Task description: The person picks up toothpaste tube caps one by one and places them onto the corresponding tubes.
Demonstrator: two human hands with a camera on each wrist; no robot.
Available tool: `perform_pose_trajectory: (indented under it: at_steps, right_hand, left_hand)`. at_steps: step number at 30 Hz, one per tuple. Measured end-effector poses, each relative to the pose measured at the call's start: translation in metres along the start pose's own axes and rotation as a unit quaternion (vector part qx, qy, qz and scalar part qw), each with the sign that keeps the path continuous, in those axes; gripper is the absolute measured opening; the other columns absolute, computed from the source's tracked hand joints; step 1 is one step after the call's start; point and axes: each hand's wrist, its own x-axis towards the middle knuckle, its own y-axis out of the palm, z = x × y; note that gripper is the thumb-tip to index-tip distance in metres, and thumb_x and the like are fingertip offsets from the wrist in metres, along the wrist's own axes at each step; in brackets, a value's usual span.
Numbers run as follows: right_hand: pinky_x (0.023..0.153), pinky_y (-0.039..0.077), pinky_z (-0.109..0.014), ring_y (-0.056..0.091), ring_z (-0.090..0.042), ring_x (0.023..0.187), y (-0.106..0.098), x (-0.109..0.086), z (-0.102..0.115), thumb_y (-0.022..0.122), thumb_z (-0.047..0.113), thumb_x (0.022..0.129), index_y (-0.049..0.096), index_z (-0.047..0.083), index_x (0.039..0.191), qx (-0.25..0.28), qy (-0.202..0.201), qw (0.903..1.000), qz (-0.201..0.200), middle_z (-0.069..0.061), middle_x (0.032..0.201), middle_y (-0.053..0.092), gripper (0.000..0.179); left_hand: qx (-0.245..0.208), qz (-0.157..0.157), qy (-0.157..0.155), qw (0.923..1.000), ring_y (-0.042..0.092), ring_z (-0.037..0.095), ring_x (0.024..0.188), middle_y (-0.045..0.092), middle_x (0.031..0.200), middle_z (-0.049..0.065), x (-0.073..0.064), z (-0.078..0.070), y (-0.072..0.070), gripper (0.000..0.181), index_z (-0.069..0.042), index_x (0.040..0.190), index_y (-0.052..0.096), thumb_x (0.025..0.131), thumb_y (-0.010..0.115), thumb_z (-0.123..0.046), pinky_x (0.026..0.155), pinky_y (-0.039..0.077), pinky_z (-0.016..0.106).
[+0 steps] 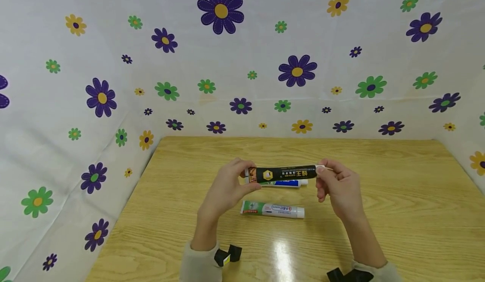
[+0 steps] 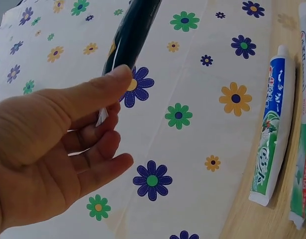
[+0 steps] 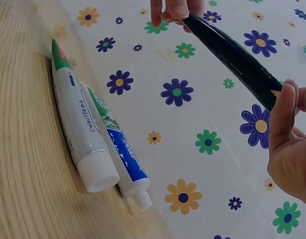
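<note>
Above the table, both hands hold a black toothpaste tube (image 1: 286, 174) with gold lettering, lying nearly level. My left hand (image 1: 225, 185) pinches its flat tail end between thumb and fingers. At the other end, my right hand (image 1: 342, 187) pinches the white cap (image 1: 320, 169) with thumb and fingertips. Partly hidden behind the black tube in the head view is a blue and green toothpaste tube (image 1: 286, 183), seen fully in the left wrist view (image 2: 274, 124). Nearer to me lies a white and green toothpaste tube (image 1: 273, 209), its white cap pointing right.
The wooden table (image 1: 170, 214) carries the two lying tubes. A white cloth with a flower print (image 1: 257, 33) rises behind it and along both sides. Black wrist straps (image 1: 227, 255) sit over the light sleeves (image 1: 201, 265).
</note>
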Motion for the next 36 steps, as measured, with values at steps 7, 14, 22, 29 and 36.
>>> perform_pose_trajectory:
  at_steps: [7,14,22,29,36]
  right_hand:
    - [0.041,0.049,-0.024,0.052,-0.011,0.041,0.003,0.002,-0.002,0.062,0.010,0.098,0.064,0.001,0.097,-0.008,0.031,0.9993,-0.017,-0.002,0.058,0.057,0.009]
    - [0.048,0.053,-0.025,0.055,-0.011,0.048,-0.005,0.006,-0.003,0.059,0.023,0.101,0.056,0.000,0.113,-0.061,0.064,0.9954,0.037,-0.001,0.064,0.059,0.026]
    - [0.070,0.060,-0.033,0.069,-0.016,0.072,-0.008,0.014,-0.008,0.052,0.026,0.105,0.044,-0.006,0.137,-0.111,0.081,0.9846,0.109,-0.008,0.087,0.067,0.046]
    - [0.077,0.059,-0.031,0.071,-0.017,0.084,-0.005,0.027,-0.008,0.046,0.022,0.107,0.038,-0.002,0.146,-0.153,0.104,0.9756,0.118,-0.023,0.108,0.065,0.047]
    - [0.079,0.058,-0.029,0.071,-0.015,0.088,-0.004,0.042,-0.007,0.043,0.022,0.107,0.035,0.001,0.150,-0.155,0.120,0.9738,0.115,-0.028,0.121,0.061,0.049]
  left_hand:
    - [0.085,-0.017,0.014,0.9961,0.059,0.021,0.092,0.064,0.103,0.007,-0.001,-0.005,0.002,0.047,-0.002,0.120,0.067,0.079,0.083,-0.019,0.077,0.053,0.035]
    - [0.125,-0.019,0.032,0.9914,0.054,0.019,0.089,0.061,0.101,0.006,-0.001,-0.004,0.001,0.047,-0.004,0.124,0.065,0.083,0.081,-0.022,0.073,0.051,0.031]
    - [0.068,0.004,-0.016,0.9975,0.051,0.013,0.078,0.059,0.109,0.008,0.012,0.013,0.005,0.049,-0.004,0.130,0.060,0.086,0.078,-0.016,0.064,0.047,0.023]
    - [0.043,0.011,-0.034,0.9984,0.050,0.014,0.078,0.057,0.115,0.010,0.028,0.024,0.007,0.050,-0.003,0.133,0.058,0.088,0.077,-0.014,0.065,0.047,0.025]
    - [0.051,0.023,-0.031,0.9980,0.053,0.019,0.086,0.058,0.120,0.015,0.045,0.034,0.008,0.051,-0.001,0.133,0.057,0.089,0.076,-0.016,0.073,0.050,0.031]
